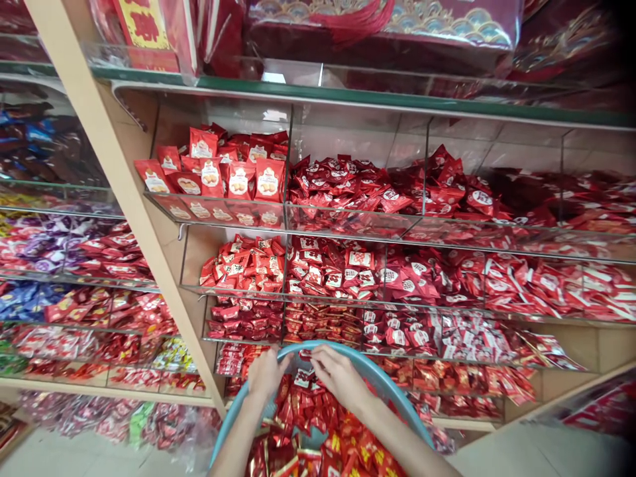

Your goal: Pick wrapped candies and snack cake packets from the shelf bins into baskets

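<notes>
Pinching a small red packet (305,355) over a blue basin (382,375) of wrapped sweets (318,405).
Head view: right hand (338,375) fingers grasp the packet by the far rim; left hand (263,376) is near that rim, its grip unclear; stocked shelves (348,93) beyond.

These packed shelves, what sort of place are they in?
Probably a sweet or snack shop: glass-fronted shelves hold loose, small wrapped packets sorted into compartments, and a blue basin in front holds more.
</notes>
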`<state>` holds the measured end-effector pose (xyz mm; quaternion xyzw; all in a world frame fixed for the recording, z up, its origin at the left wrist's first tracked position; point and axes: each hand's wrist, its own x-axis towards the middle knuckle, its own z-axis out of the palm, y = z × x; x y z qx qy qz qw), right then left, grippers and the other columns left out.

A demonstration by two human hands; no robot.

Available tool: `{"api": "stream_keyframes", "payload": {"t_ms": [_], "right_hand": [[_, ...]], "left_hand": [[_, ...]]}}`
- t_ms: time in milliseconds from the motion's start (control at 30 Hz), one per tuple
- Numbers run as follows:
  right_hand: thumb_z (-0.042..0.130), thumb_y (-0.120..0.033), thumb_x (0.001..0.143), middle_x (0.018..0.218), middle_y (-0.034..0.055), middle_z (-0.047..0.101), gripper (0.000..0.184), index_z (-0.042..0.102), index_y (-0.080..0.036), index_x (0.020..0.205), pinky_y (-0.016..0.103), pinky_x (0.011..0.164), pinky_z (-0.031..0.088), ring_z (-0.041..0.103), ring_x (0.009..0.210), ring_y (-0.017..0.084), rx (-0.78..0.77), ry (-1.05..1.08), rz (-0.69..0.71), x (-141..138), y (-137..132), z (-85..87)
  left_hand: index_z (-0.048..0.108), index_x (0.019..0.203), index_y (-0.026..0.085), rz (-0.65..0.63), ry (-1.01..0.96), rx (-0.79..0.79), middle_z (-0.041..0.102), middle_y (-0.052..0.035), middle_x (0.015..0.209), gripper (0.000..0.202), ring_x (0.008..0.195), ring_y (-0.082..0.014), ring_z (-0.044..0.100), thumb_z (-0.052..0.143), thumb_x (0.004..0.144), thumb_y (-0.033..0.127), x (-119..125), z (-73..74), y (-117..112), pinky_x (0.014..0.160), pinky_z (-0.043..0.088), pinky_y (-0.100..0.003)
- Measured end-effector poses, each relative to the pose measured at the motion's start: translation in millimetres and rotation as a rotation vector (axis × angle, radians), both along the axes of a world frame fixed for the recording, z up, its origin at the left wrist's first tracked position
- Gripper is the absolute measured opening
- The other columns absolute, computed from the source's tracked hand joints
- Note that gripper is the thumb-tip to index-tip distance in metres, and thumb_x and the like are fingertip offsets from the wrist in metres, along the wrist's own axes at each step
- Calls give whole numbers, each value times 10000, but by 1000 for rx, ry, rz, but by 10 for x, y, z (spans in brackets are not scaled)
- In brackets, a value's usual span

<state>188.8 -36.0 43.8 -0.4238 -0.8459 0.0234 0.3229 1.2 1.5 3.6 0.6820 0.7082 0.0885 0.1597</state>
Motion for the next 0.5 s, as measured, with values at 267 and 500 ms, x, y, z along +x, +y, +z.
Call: {"api": "stream_keyframes", "payload": {"t_ms": [267,500], "right_hand": [[479,-141,904,766,28,653,234,610,-202,720,320,687,471,600,753,194,41,-310,-31,-101,-21,-383],[593,-170,855,750,18,635,137,590,-192,719,346,723,429,563,763,195,81,-388,-72,-139,-79,-441]], "left_hand": [[602,1043,201,1,25,15,730,-117,942,422,920,-284,680,395,894,537,2,12,-11,702,447,-310],[607,1036,201,-4,14,22,727,-116,946,425,927,-290,677,391,895,539,-4,-23,-2,705,450,-318]]}}
